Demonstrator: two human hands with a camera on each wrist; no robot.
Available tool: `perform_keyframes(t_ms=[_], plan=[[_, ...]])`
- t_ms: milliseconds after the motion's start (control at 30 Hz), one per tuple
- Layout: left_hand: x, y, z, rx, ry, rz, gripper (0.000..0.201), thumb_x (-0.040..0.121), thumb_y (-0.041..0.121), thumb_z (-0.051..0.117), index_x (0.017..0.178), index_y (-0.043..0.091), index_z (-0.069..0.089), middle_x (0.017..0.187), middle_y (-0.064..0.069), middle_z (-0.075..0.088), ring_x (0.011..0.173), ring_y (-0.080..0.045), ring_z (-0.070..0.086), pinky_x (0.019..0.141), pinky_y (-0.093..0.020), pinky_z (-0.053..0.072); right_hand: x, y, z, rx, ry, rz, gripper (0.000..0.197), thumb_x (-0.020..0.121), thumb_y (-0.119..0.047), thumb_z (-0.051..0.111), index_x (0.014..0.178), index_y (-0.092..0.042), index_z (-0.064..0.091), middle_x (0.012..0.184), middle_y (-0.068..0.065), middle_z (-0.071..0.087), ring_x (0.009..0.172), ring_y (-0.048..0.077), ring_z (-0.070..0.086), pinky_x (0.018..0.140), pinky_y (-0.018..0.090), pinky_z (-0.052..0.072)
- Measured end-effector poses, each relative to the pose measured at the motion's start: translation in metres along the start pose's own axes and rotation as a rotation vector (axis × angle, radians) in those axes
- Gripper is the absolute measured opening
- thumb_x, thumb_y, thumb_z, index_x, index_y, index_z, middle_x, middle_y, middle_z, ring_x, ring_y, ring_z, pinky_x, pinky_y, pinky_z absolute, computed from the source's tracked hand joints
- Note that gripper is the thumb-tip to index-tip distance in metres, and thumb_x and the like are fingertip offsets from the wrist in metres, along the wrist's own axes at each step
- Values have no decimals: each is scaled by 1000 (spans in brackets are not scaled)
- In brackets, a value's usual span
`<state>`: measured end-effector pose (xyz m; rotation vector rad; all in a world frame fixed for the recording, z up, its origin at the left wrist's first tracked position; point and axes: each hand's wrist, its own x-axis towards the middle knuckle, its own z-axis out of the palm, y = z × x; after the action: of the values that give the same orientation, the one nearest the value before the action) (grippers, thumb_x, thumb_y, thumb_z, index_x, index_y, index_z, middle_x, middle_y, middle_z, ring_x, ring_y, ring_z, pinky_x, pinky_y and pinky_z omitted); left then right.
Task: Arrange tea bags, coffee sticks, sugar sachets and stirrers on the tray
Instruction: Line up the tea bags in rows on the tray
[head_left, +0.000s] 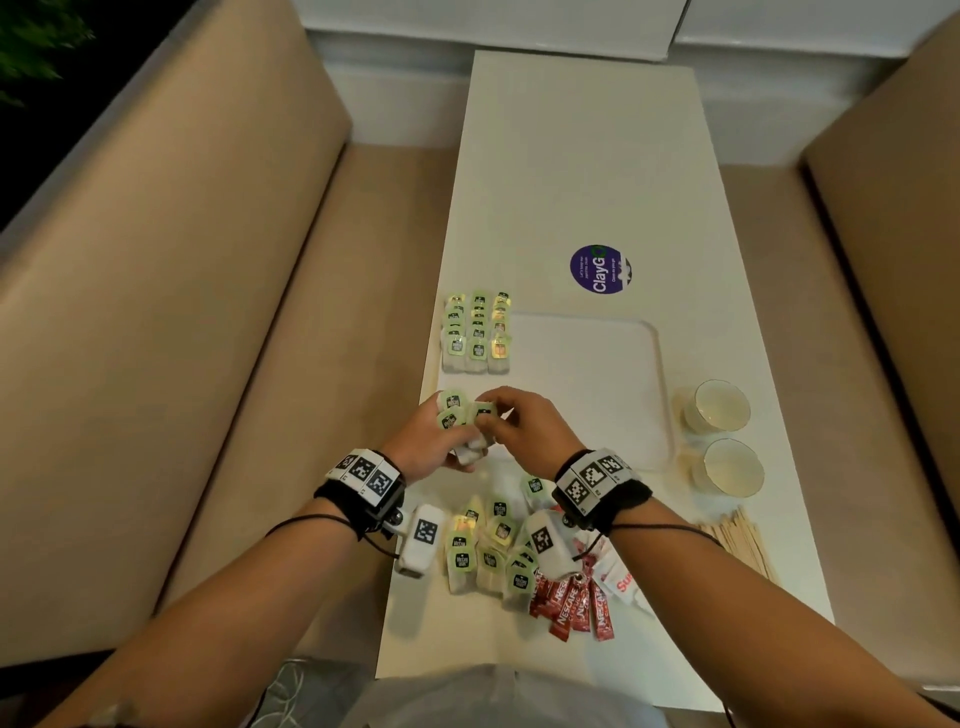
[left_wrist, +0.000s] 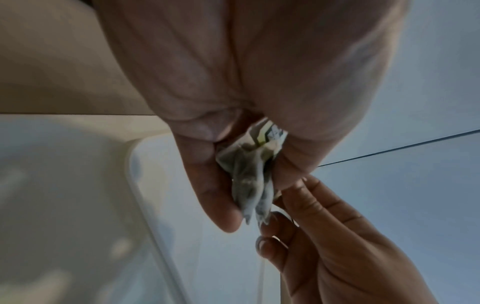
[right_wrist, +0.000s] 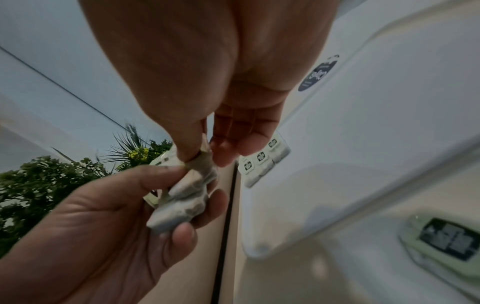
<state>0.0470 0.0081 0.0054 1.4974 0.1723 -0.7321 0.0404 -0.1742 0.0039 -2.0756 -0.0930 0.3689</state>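
Observation:
A bunch of green-tagged tea bags (head_left: 464, 427) is held above the table's left edge by my left hand (head_left: 457, 439), fingers curled round it. My right hand (head_left: 496, 415) meets it from the right and pinches one tea bag of the bunch. In the right wrist view, thumb and forefinger nip that bag's top (right_wrist: 205, 155) while the left hand (right_wrist: 116, 205) grips the bunch (right_wrist: 182, 205). The left wrist view shows the bags (left_wrist: 249, 181) squeezed in my left fist. Three neat rows of tea bags (head_left: 477, 332) lie along the left side of the white tray (head_left: 597, 395).
A loose heap of tea bags (head_left: 493, 551) lies near me, with red coffee sticks (head_left: 571, 605), a sugar sachet (head_left: 623, 584) and wooden stirrers (head_left: 737, 540) to its right. Two cups (head_left: 719, 408) stand right of the tray. Beige benches flank the table.

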Motion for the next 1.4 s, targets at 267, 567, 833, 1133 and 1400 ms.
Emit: perform_keyframes(t_ms=[267, 567, 833, 1133, 1400], plan=[[12, -5, -27, 5, 101, 18, 30, 93, 3, 67, 118, 13, 54, 97, -11, 70, 76, -17, 71, 61, -32, 61, 14, 10, 17, -66, -74, 153, 28, 97, -44, 63, 93, -17, 69, 86, -1, 69, 73, 14, 64, 67, 31, 50], [36, -11, -53, 65, 189, -17, 12, 90, 5, 72, 97, 12, 64, 87, -8, 75, 78, -21, 72, 65, -34, 61, 48, 13, 25, -108, -89, 186, 23, 94, -38, 68, 88, -16, 73, 86, 1, 73, 71, 11, 61, 64, 23, 48], [61, -18, -79, -11, 242, -106, 12, 91, -5, 62, 103, -3, 63, 101, -21, 69, 86, -28, 70, 71, -36, 60, 101, 22, 28, -201, -10, 270, 23, 94, -40, 67, 90, -18, 74, 83, -3, 69, 77, 13, 63, 75, 30, 52], [76, -19, -86, -158, 177, -111, 18, 96, -11, 52, 110, -5, 60, 106, -18, 69, 89, -26, 70, 74, -32, 62, 137, 28, 42, -276, 27, 373, 42, 95, -31, 64, 54, -21, 58, 56, -2, 56, 60, 20, 57, 63, 30, 45], [80, -23, -86, -43, 211, -96, 5, 95, -1, 62, 100, -3, 63, 96, -27, 71, 84, -35, 66, 83, -48, 51, 137, 31, 43, -261, 46, 392, 38, 91, -38, 66, 58, -20, 62, 62, 0, 63, 64, 22, 62, 65, 30, 52]])
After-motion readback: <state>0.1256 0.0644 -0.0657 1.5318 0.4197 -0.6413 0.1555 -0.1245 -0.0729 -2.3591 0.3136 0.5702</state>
